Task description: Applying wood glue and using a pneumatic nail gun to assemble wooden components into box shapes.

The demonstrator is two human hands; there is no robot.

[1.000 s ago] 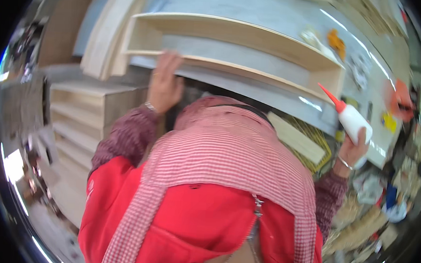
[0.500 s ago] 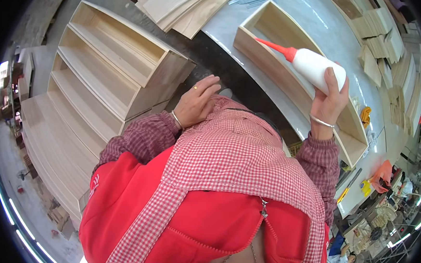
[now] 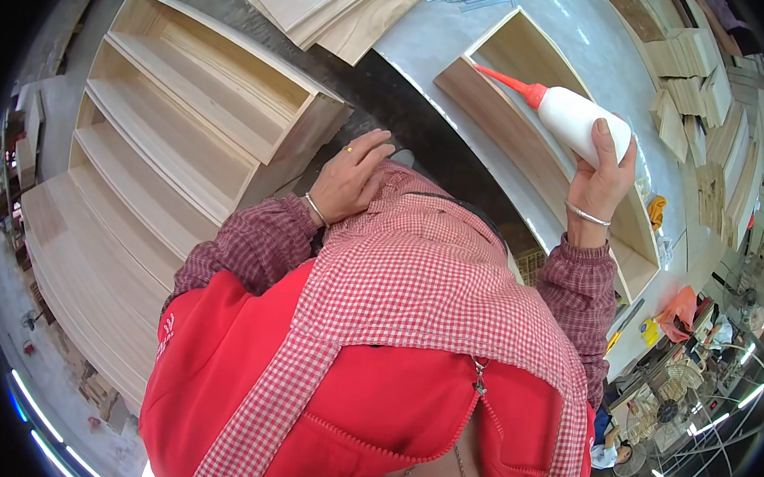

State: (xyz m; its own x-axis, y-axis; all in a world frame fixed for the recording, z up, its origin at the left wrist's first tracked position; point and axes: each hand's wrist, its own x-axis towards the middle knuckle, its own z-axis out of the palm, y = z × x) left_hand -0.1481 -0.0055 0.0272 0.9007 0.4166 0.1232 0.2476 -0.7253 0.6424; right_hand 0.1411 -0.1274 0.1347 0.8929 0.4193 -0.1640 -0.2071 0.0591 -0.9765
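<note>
A white glue bottle (image 3: 573,121) with a long red nozzle is in my right hand (image 3: 603,178). Its nozzle points left, over the end of a long wooden drawer box (image 3: 516,124) on the pale workbench. The thumb lies along the bottle's near side; the other fingers are mostly hidden behind it. My left hand (image 3: 348,180) rests with fingers extended by the checked apron (image 3: 433,268), holding nothing. Just left of that hand stands a stack of open wooden drawer boxes (image 3: 176,108).
Thin wooden boards (image 3: 326,8) lie at the top, across the gap beside the workbench (image 3: 429,45). More boards (image 3: 686,65) are piled at the far right. An orange bag (image 3: 678,311) sits at the bench's right end, and a person (image 3: 609,453) is visible beyond it.
My view has shifted slightly, so the bench box appears a little to the right and the drawer stack a little to the left. The bottle stays in my right hand.
</note>
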